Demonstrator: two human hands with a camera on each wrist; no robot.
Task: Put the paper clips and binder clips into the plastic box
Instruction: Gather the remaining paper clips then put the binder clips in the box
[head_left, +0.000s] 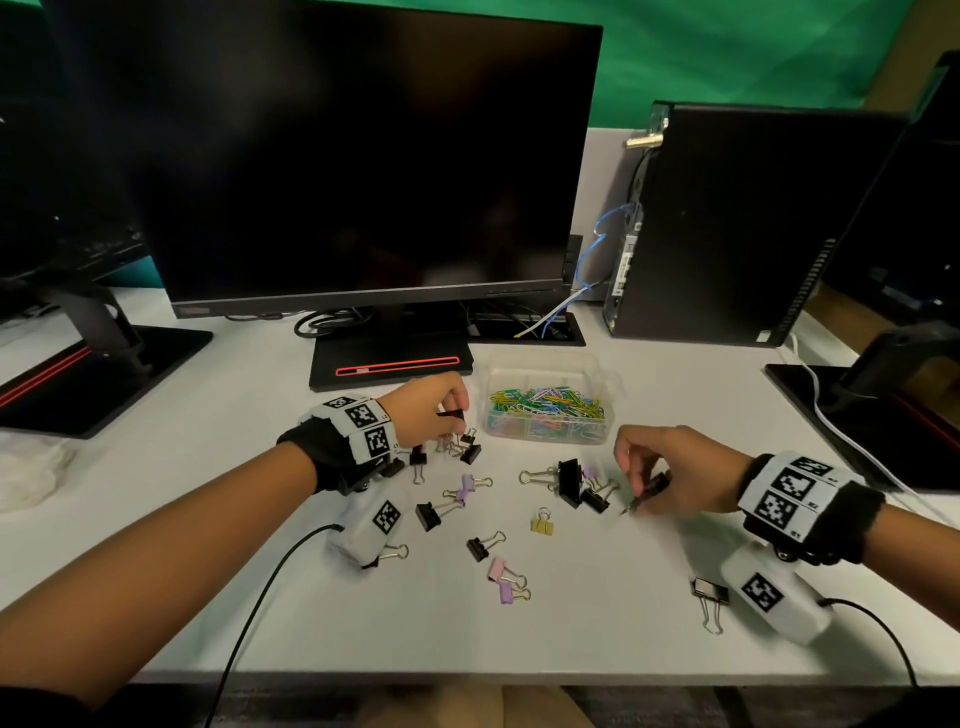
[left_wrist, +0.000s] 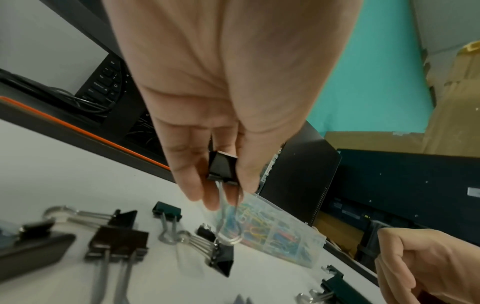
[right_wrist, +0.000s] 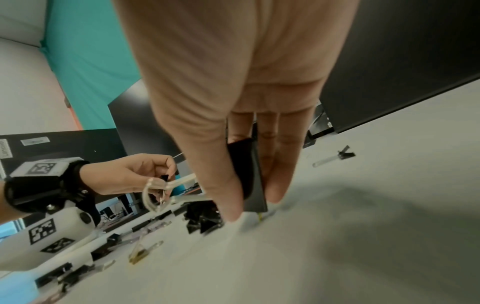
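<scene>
A clear plastic box holding coloured paper clips stands on the white desk behind my hands. My left hand pinches a small black binder clip just left of the box, its wire handles hanging down. My right hand grips a larger black binder clip low over the desk, to the right of a cluster of black clips. Several black, lilac, pink and yellow binder clips lie scattered between the hands.
A dark monitor on its stand is right behind the left hand. A black computer tower stands at the back right. One binder clip lies by my right wrist. Cables trail off the desk's front edge.
</scene>
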